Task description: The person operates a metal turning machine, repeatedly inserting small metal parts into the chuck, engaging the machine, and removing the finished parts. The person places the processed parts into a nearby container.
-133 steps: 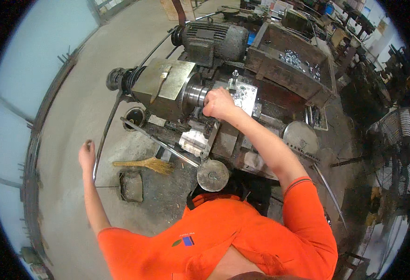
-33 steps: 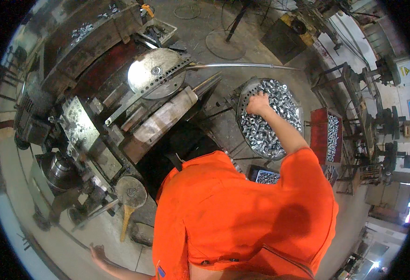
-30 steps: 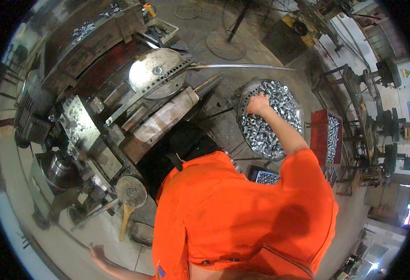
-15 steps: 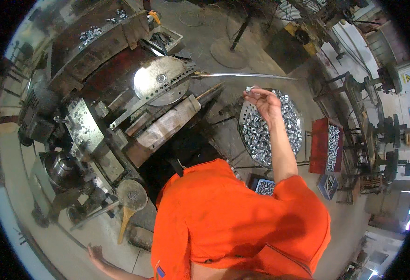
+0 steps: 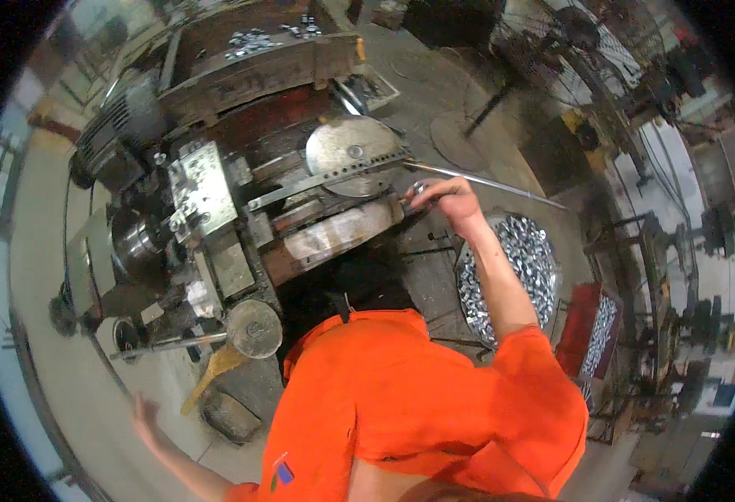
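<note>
My right hand (image 5: 451, 201) is closed in a pinch on a small shiny metal part (image 5: 419, 191). It hangs between the machine's grey block (image 5: 342, 230) and a round perforated tray (image 5: 469, 293) heaped with small silver metal parts (image 5: 518, 259). Just beyond the block lies a round metal disc (image 5: 334, 151), crossed by a flat bar with a row of holes (image 5: 305, 186). Off to the lower left, my left hand (image 5: 144, 418) is out over the floor, slightly blurred. Its fingers look stretched and nothing shows in them.
A wooden-handled brush (image 5: 217, 368) and a round pan (image 5: 255, 328) sit at the machine's near left end, beside the chuck (image 5: 139, 243). A long metal rod (image 5: 501, 187) sticks out at the far right. A red bin of parts (image 5: 579, 322) stands right of the tray.
My right hand has moved left from above the tray toward the machine, still holding the small part. The view has swung, so the machine sits further right. The left hand stays low at the left.
</note>
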`<state>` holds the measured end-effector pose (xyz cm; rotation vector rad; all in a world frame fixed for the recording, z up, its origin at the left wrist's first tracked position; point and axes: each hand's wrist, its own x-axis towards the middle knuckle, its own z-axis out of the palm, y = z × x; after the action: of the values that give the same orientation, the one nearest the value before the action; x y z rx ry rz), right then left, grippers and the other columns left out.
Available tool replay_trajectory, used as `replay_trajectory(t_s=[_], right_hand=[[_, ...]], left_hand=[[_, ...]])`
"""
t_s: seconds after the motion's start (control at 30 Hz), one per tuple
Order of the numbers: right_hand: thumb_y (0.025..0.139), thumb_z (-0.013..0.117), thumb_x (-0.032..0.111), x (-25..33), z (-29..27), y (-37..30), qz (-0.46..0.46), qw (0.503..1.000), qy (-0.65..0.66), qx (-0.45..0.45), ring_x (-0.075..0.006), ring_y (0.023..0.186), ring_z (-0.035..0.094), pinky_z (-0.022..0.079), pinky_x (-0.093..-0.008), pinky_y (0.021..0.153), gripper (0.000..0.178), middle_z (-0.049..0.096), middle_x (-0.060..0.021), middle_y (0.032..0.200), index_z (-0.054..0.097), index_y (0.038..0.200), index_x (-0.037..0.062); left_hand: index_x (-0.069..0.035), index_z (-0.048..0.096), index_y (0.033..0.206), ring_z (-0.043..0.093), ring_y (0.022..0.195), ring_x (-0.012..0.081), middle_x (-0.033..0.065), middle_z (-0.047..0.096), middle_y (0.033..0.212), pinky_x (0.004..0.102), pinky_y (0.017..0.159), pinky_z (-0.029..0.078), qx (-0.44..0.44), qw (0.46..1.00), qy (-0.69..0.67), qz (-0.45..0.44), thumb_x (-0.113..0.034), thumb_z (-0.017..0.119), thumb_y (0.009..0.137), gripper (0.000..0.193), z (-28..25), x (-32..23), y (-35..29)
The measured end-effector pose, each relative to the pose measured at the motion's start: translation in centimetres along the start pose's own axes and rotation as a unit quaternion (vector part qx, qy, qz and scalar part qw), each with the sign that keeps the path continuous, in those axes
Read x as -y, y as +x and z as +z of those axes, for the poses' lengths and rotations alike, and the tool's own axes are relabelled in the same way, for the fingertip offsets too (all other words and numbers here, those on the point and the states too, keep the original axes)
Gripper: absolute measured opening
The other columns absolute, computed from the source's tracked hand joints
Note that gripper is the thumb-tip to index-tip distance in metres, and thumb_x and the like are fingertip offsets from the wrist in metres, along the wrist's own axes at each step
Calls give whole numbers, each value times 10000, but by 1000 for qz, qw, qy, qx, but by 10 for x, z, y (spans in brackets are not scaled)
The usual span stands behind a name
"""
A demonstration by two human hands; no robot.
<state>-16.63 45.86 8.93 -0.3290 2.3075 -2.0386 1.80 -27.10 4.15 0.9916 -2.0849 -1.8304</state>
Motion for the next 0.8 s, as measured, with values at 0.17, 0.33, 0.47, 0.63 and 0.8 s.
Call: replay_trajectory(t_s=[0.17,0.33,0.47,0.63,0.8], right_hand=[[548,489,3,15,29,36,-25,988,-126,83,-179,766,603,452,-248,684,313,652,-114,787,702,775,29],[488,426,-13,53,89,87,-96,975,-110,168,-224,881,600,454,-276,775,399,650,-152,891,703,774,14],[520,549,73,84,182,149,-280,914,-140,257,-244,833,615,479,-316,716,289,652,-164,861,711,760,79],[541,595,136,92,304,208,-398,800,-344,288,-337,758,584,475,-377,694,165,630,-154,748,672,660,52],[526,580,183,63,365,235,-271,751,-516,309,-357,738,590,495,-384,708,170,635,-167,707,659,605,55]], left_hand=[[-15,552,989,482,520,100,9,498,619,265,516,432,-56,998,13,1,-351,650,808,394,-25,28,15],[-1,590,905,551,586,136,52,548,654,280,566,477,-22,1000,11,-11,-306,656,808,328,-4,2,2],[24,582,911,576,608,164,91,568,654,320,577,484,-44,997,50,38,-288,669,790,346,2,-6,-7],[28,555,971,581,687,345,198,588,739,414,645,461,-165,849,490,107,-277,677,737,403,10,-11,-37],[48,555,943,581,742,384,245,584,768,426,643,448,-148,878,454,11,-276,669,744,397,6,-4,-70]])
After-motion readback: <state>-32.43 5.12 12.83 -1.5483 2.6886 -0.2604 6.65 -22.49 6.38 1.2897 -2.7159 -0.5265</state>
